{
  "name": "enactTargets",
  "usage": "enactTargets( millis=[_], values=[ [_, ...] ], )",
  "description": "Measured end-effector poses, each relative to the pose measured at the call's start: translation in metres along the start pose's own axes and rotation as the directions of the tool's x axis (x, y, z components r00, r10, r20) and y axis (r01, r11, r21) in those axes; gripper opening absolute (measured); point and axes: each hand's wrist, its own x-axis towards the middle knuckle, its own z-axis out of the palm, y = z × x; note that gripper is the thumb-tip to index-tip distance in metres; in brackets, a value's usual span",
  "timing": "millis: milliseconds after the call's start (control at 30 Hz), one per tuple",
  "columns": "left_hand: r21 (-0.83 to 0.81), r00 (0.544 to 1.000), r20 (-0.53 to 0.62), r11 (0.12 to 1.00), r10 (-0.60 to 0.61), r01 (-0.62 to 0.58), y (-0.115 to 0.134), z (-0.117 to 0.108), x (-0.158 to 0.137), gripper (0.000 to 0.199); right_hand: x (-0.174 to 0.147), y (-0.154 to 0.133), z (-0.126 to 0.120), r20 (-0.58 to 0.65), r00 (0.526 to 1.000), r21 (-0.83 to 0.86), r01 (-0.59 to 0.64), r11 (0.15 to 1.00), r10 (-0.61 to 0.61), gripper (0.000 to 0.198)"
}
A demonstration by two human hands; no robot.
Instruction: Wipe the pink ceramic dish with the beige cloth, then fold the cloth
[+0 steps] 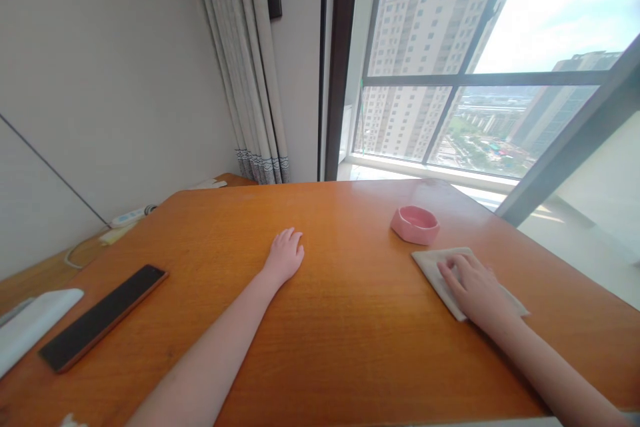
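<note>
My left hand rests palm down on the orange-brown wooden table. Its fingers are loosely bent and hold nothing. At the right, my right hand presses down on a folded beige cloth, fingers bent against it and thumb to the left side. Part of the cloth is hidden under that hand. Just beyond the cloth stands a pink angular bowl, apart from my fingers.
A long black flat object lies at the left of the table, beside a white item. A power strip with a cable sits by the wall. Behind the table are a grey curtain and a large window.
</note>
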Motion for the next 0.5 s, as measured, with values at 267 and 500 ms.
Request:
enactTargets(
  millis=[267, 500],
  values=[
    [-0.472, 0.999, 0.033, 0.882, 0.012, 0.005, 0.014, -0.008, 0.005, 0.027, 0.035, -0.139, 0.019, -0.059, 0.982, 0.661, 0.172, 0.731, -0.177, 0.020],
    [-0.369, 0.968, 0.119, 0.915, 0.223, -0.165, 0.025, -0.008, 0.000, 0.023, 0.060, -0.234, 0.095, 0.204, 0.977, 0.841, -0.144, 0.522, -0.059, 0.044]
  ],
)
